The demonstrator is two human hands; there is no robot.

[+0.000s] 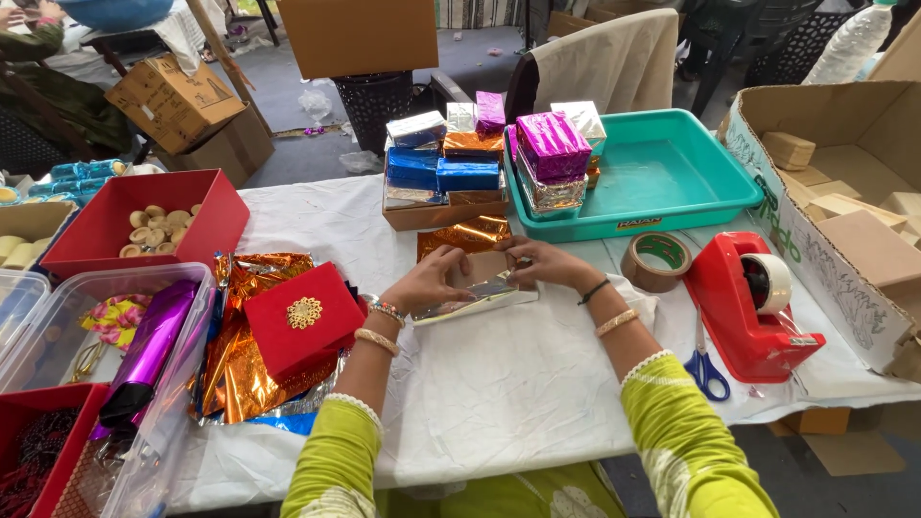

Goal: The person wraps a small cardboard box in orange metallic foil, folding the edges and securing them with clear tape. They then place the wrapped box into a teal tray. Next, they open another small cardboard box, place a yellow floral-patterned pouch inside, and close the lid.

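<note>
Hands meet at the middle of our white-covered table: our left hand and right hand both press on a small block half wrapped in silver foil, fingers closed over its edges, an orange foil sheet just behind it. Left of us lie a red box with a gold ornament, loose foil sheets and a purple roll. Behind stand wrapped blocks and a teal tray. To the right sit a brown tape roll, a red tape dispenser and blue scissors.
</note>
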